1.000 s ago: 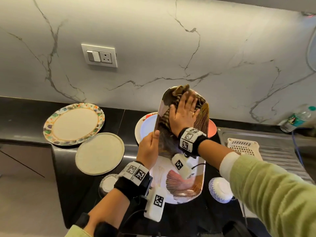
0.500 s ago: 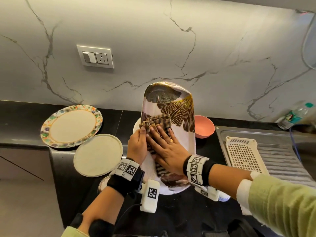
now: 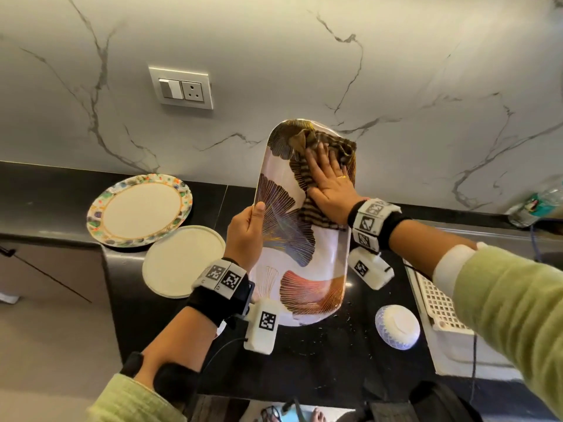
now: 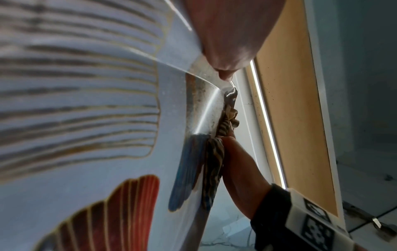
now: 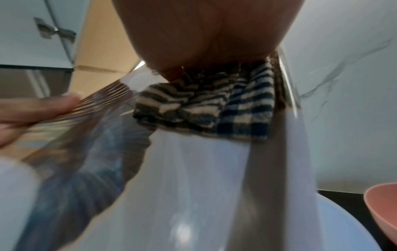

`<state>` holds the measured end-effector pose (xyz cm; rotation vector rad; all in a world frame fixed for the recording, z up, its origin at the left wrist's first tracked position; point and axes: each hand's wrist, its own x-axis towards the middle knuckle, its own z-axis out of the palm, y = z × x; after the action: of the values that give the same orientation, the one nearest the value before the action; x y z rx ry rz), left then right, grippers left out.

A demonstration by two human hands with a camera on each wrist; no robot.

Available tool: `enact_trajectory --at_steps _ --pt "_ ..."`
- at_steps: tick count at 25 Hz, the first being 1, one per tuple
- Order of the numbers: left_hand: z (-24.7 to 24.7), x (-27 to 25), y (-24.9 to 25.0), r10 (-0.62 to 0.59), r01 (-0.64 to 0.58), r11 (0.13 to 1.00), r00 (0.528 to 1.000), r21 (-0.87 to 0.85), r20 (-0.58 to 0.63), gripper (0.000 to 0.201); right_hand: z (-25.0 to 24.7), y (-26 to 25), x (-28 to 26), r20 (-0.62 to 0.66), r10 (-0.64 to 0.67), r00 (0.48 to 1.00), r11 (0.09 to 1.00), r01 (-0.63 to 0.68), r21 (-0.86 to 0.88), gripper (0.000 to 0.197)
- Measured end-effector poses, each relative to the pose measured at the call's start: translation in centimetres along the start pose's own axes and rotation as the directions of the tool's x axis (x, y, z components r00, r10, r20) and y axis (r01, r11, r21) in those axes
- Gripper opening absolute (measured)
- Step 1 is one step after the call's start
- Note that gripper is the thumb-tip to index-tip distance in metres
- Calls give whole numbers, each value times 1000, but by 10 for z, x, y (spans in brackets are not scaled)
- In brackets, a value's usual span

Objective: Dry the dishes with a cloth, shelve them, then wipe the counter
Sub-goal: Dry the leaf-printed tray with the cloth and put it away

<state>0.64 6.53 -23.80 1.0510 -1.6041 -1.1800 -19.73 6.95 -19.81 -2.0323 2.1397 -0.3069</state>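
A long oval platter (image 3: 292,239) with gold fan-leaf prints stands tilted above the black counter (image 3: 320,360). My left hand (image 3: 246,229) grips its left rim, thumb on the face. My right hand (image 3: 332,181) lies flat with straight fingers on a brown striped cloth (image 3: 323,153), pressing it against the platter's upper part. In the left wrist view the cloth (image 4: 217,163) is squeezed between the platter (image 4: 86,118) and my right hand. The right wrist view shows the checked cloth (image 5: 214,108) under my palm.
A colourful-rimmed plate (image 3: 140,210) and a plain cream plate (image 3: 184,260) lie at the left. A small white bowl (image 3: 397,326) sits right of the platter, beside a white perforated rack (image 3: 438,303) on the sink drainer. A pink bowl (image 5: 382,202) is behind. A bottle (image 3: 539,202) stands far right.
My right hand slid the cloth from the platter's middle up to its top right. The left hand kept hold of the left rim.
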Motion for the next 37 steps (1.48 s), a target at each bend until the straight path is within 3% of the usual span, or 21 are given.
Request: enact_trajectory --at_steps 5,10,14,16,21,24,27,30,32,37 --pt "0 -1 -3 -59 46 996 984 -82 -167 33 51 -40 -54 166 -285 944 922 318 -220 74" --pt "-4 0 7 -93 74 992 975 -99 -200 34 91 -43 -117 170 -505 846 773 531 -347 66" --pt "1 -7 8 -130 109 988 967 -107 -219 39 76 -7 -125 278 -626 728 556 667 -496 90" --pt "2 -7 11 -161 129 982 955 -139 -250 41 55 10 -117 319 -669 671 452 709 -541 92" --pt "2 -4 21 -205 148 969 930 -197 -305 41 22 28 -98 336 -712 617 358 730 -581 81" --pt "-3 -2 20 -217 153 964 924 -218 -315 41 12 35 -88 302 -679 669 428 695 -578 88" --pt "-11 0 19 -227 156 963 907 -219 -355 39 17 35 -84 87 -612 786 630 552 -546 94" --pt "-14 0 17 -203 142 974 892 -176 -404 41 57 16 -98 -164 -423 891 862 339 -377 93" --pt "-14 3 15 -197 144 977 887 -155 -417 40 88 -1 -114 -290 -316 903 935 246 -255 88" --pt "-7 11 7 -227 158 969 872 -189 -434 42 110 -21 -134 -398 -336 853 942 315 -119 69"
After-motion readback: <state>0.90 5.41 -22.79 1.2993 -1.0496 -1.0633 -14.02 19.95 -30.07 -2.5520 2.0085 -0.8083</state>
